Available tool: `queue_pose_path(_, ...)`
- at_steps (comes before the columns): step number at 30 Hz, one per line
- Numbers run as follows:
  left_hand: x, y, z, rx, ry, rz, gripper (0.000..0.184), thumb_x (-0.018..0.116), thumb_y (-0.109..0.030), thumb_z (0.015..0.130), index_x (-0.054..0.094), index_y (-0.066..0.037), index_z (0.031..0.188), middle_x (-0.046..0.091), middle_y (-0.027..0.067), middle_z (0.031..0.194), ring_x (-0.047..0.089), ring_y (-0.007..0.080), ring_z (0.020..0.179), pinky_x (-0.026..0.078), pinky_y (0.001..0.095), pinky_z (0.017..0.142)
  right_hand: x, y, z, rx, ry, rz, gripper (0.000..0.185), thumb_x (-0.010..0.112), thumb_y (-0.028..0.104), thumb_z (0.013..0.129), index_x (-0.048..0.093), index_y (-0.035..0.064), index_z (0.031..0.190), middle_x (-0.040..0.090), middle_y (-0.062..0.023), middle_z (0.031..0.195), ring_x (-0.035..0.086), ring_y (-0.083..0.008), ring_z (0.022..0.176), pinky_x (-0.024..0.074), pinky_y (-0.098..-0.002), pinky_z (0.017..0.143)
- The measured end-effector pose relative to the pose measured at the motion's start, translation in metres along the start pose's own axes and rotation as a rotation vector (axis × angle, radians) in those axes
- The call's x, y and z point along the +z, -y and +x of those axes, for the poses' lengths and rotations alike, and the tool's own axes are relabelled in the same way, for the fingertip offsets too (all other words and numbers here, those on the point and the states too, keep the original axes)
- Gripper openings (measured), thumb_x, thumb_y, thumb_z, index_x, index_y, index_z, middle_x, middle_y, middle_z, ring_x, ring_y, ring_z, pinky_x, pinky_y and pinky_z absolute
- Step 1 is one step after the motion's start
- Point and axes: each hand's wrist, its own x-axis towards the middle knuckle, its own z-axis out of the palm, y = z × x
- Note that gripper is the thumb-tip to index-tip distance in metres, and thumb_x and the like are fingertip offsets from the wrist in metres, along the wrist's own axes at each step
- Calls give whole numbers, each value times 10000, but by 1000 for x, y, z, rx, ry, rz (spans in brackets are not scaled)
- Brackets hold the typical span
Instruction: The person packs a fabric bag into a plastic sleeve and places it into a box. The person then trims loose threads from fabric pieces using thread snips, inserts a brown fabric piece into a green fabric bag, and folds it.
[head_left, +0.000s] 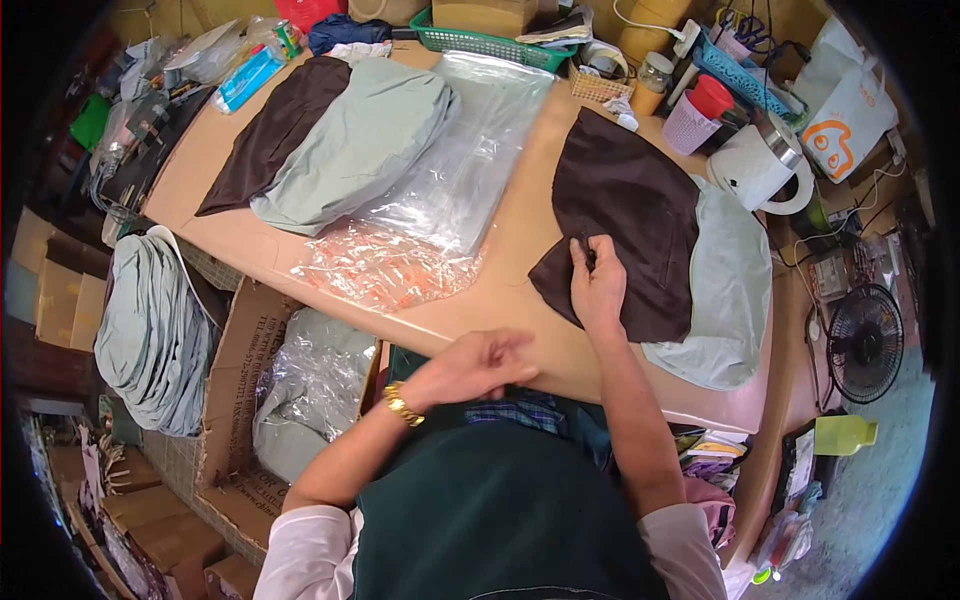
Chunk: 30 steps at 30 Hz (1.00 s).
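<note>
- The right hand (pixel 600 286) pinched the dark brown cloth (pixel 630 200), which lay near the right edge of the bench (pixel 508 292).
- The left hand (pixel 476 364), loosely open, was at the front edge.

One camera sits on the person's head. It looks forward and down from over the near edge of the long, smooth tan table (pixel 515 300). It is so close that the dark green cloth on the person's front (pixel 500 520) fills the bottom middle. The view is very wide and round, with black corners, and things bend near its rim. It sees up to the green plastic basket (pixel 490 43) at the table's far edge, and past the right edge to blue-grey floor (pixel 905 430).
</note>
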Motion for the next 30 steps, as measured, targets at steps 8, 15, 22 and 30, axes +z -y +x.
queue_pose_path(8,21,-2,65,205,-442,-994,219,680,-205,921,645,-20,1032,596,-31,739,544,61,545,436,168,486,-4,6,-7,21,-33,88,237,619,172,955,504,12,825,484,-67,646,420,-130,598,395,-310,556)
queue_pose_path(15,21,-7,59,268,-570,-1254,143,591,-114,961,605,28,974,641,79,965,679,191,937,601,227,792,-3,1,-11,107,-1,245,210,626,153,954,515,18,838,507,4,705,422,-83,661,392,-248,605)
queue_pose_path(22,8,-15,41,372,-288,-1302,150,524,-59,979,569,83,966,625,197,1063,594,318,1164,564,327,952,-25,37,-7,-13,-62,176,184,685,176,886,608,57,1004,569,-72,885,567,-180,717,462,-304,659)
queue_pose_path(30,4,-13,44,476,-268,-1092,185,486,-94,1007,559,51,917,624,211,1078,587,285,1178,569,300,915,-62,94,-23,-494,74,-300,272,802,144,687,698,113,936,555,-17,836,572,-204,684,415,-322,597)
